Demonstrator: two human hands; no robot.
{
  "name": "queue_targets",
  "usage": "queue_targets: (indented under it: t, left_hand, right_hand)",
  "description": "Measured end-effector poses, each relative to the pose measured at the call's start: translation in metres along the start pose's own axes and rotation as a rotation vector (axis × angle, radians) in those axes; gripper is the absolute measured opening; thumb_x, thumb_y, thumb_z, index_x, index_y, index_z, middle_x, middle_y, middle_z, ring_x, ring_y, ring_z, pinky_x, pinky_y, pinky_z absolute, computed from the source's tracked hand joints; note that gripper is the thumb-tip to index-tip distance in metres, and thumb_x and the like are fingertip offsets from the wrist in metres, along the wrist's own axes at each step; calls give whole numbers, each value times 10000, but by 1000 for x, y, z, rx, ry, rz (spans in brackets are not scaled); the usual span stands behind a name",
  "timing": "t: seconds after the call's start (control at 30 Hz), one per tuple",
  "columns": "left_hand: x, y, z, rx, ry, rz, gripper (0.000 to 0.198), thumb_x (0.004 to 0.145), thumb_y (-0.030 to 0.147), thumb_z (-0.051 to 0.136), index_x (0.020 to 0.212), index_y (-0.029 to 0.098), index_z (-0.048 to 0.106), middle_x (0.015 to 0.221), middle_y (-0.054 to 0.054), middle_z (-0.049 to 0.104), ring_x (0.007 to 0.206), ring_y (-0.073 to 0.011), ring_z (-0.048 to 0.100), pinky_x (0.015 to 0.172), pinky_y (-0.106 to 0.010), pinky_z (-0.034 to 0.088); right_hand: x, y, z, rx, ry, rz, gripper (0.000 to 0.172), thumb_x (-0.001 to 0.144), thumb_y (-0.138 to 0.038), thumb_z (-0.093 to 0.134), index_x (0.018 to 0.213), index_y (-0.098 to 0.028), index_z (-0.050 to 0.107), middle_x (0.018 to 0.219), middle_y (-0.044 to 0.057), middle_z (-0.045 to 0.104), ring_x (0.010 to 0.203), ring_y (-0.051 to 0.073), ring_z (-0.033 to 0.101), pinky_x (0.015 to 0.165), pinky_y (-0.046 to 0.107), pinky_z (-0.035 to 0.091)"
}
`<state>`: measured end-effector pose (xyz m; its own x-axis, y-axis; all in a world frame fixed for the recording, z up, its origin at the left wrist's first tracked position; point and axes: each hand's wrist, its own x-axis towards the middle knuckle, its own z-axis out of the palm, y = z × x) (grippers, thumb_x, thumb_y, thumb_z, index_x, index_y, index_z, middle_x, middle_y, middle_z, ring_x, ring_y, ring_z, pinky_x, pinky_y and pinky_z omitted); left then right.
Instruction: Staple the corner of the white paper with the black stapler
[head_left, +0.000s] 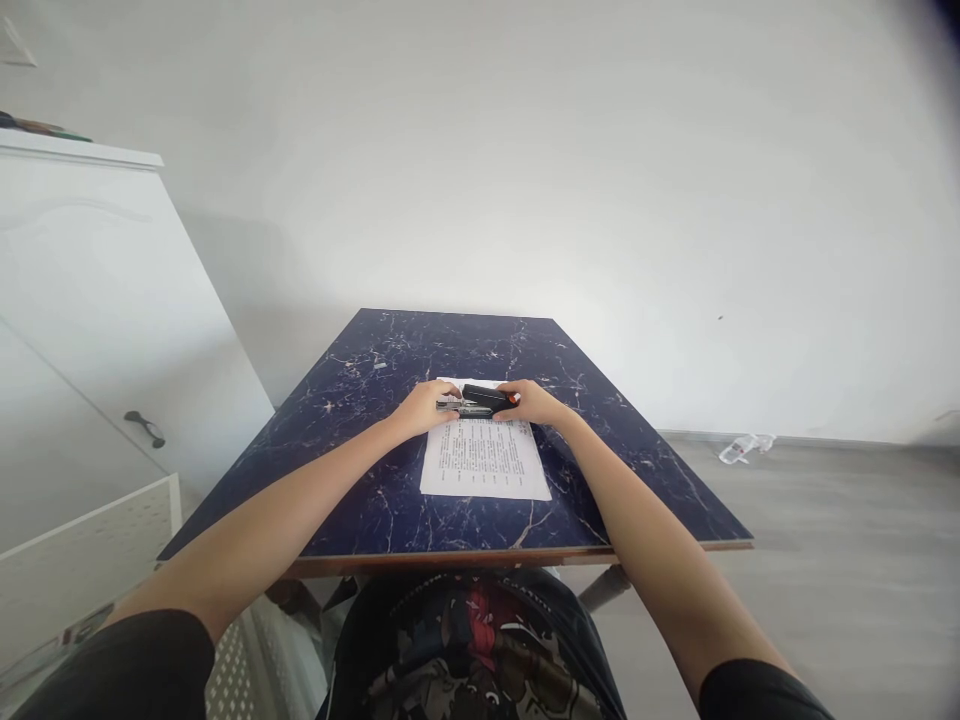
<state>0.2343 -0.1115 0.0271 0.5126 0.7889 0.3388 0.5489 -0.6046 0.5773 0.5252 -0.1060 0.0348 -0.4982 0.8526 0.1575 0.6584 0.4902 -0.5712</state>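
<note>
A printed white sheet of paper (486, 460) lies on the dark blue marbled table (360, 500). A black stapler (484, 399) with an orange end sits across the paper's far edge. My left hand (427, 406) grips the stapler's left, metal end with curled fingers. My right hand (531, 402) holds its right end, fingers wrapped over the top. Both arms reach straight out over the table.
A white cabinet (90, 330) with a dark handle stands at the left, a perforated white panel (82, 560) below it. A crumpled plastic bottle (742, 447) lies on the grey floor by the wall at the right. The white wall is behind the table.
</note>
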Motion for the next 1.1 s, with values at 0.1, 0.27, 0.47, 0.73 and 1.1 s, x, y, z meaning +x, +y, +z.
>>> queue_targets:
  t: [0.1, 0.27, 0.47, 0.73, 1.1]
  left_hand:
    - [0, 5, -1, -18, 15, 17, 206, 798, 246, 761, 1002, 246, 791, 1124, -91, 764, 1079, -297, 695, 1031, -481, 507]
    - [-1, 3, -4, 17, 56, -10, 57, 815, 247, 754, 835, 255, 807, 988, -68, 784, 971, -281, 717, 1011, -474, 515]
    - [-1, -3, -5, 78, 88, -64, 107, 773, 303, 813, 724, 235, 747, 966, -79, 772, 957, -298, 707, 984, -480, 508]
    - [4, 1, 0, -290, 350, -234, 226, 884, 424, 631, 988, 223, 648, 1149, -103, 691, 1124, -274, 650, 1013, -442, 506]
    - [9, -7, -6, -1373, 219, -508, 513, 970, 595, 459, 1140, 139, 622, 1297, -259, 651, 1300, -332, 628, 1099, -439, 537]
  right_hand:
    - [1, 0, 0, -5, 15, -2, 372, 724, -452, 827, 980, -185, 792, 892, 40, 722, 835, 222, 620, 759, 301, 444]
    - [0, -3, -2, -4, 47, 13, 338, 704, -447, 827, 914, -184, 794, 825, 12, 695, 790, 204, 602, 752, 297, 420]
    - [0, -3, -2, 6, 85, 28, 313, 715, -436, 811, 894, -180, 789, 799, 2, 690, 782, 200, 609, 727, 284, 411]
    - [-1, -10, -4, 50, 244, 48, 336, 723, -365, 823, 1007, -186, 811, 853, 40, 745, 811, 235, 663, 746, 322, 489]
    - [0, -45, 13, -133, 689, -154, 228, 880, -340, 726, 1075, -233, 779, 1036, 101, 744, 993, 307, 611, 903, 463, 533]
